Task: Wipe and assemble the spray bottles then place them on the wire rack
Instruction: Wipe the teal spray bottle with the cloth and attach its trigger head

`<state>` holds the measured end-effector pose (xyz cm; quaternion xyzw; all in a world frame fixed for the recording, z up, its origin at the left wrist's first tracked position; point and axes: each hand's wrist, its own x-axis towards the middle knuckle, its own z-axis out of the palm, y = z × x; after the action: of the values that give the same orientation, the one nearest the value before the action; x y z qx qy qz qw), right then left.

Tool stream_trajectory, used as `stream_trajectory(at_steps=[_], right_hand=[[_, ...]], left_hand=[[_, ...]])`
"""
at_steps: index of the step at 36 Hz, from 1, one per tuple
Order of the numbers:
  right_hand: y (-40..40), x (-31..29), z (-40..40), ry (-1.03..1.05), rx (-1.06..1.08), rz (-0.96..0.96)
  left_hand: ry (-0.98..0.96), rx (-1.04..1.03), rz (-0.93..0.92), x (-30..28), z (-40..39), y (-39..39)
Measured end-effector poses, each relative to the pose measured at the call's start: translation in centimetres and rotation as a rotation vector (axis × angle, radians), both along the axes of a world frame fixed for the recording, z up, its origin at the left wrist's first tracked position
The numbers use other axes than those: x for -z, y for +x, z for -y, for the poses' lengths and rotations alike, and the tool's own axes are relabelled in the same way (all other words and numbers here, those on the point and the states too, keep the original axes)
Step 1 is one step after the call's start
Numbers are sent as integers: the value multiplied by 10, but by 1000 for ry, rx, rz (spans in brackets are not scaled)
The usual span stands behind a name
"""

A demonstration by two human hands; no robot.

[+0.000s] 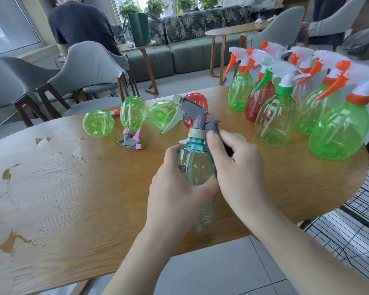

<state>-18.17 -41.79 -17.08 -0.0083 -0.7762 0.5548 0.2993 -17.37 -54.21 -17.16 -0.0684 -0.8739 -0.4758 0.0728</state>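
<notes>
My left hand grips a clear teal spray bottle from below, held upright above the wooden table. Its grey trigger head is screwed on. My right hand holds a grey cloth against the bottle's neck and right side. Behind, several bottles lie on the table: a green one, a green one with a pink and grey trigger, another green one and a red one. Several assembled bottles with orange or green triggers stand at the right, the nearest green.
A black wire rack stands off the table's right edge, low at the floor. Grey chairs line the far side of the table. A person in a dark shirt bends over beyond them. A sofa and small tables fill the background.
</notes>
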Motion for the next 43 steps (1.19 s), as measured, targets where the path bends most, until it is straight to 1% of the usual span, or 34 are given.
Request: stream_trajectory(at_steps=[4,7,9,12,14,16,19,23,29,35,38,41,43], right_hand=[[4,2,5,102,114,-136],[4,4,10,192,164,-276],[2,5,11,250,168,-334],[-2,3,8,365,133,-357],[-6,2,5,449,133,-350],[-9,-1,2,501,154,-328],[-9,-4,-3,557,170,-301],[-6,-10,-12,548,149,-267],[-4,-15,-30,531,223,-270],[-13,-19,-33,457,202,-418],[-19,-23,-29,444,230,-499],[-26,-24,-28,438,274,-535],[-30,-24,-29,448,284,-526]], left_hand=[[-54,-19,0,0,-3,2],[-80,-28,8,0,-5,4],[-99,-32,2,0,-5,4],[-130,-22,-16,-1,-6,4],[-191,-13,-44,-2,-8,6],[-262,-7,-66,-3,-11,9],[-286,-7,-54,-3,-13,11],[-280,-3,-30,-4,-13,8],[-206,-52,-2,-4,-8,3],[-318,-49,-45,-3,-13,9],[-378,-41,-56,-2,-16,10],[-390,-36,-73,-1,-17,12],[-380,-34,-88,-1,-16,12]])
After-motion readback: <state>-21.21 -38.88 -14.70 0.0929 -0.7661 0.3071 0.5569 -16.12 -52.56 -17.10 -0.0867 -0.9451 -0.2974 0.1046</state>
